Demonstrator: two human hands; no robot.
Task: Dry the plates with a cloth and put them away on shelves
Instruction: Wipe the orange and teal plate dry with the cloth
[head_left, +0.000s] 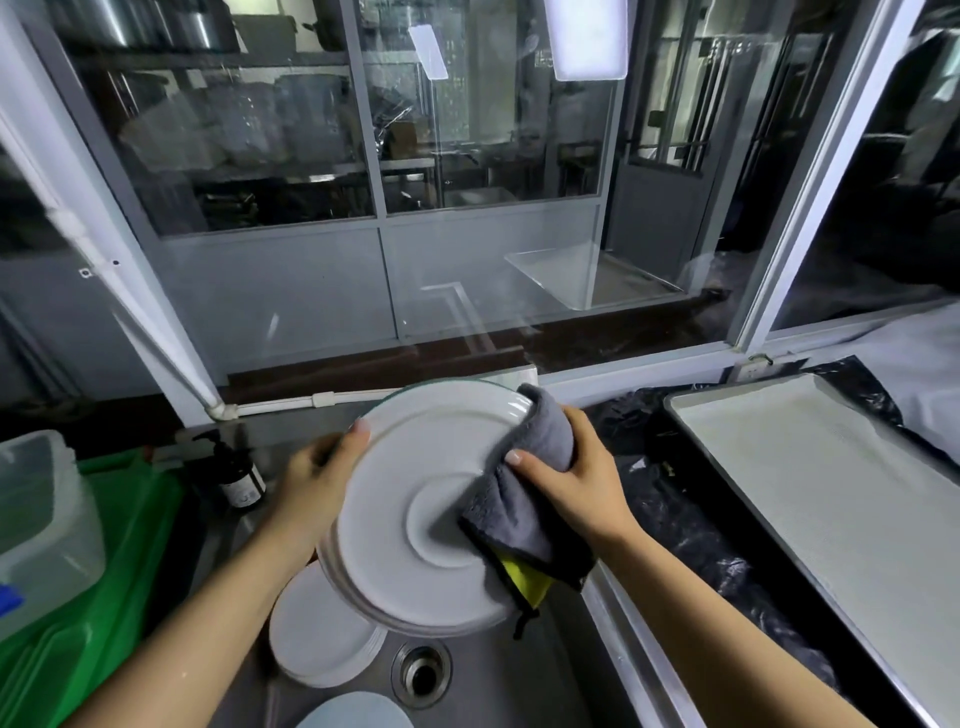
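The plate hangs tilted over the sink, underside up. The left hand grips its left rim; the right hand pinches the cloth over its right rim. More plates wait below.

The right hand's fingers are hidden behind the grey cloth, which covers the plate's right edge. The frame's bottom edge cuts off another plate.
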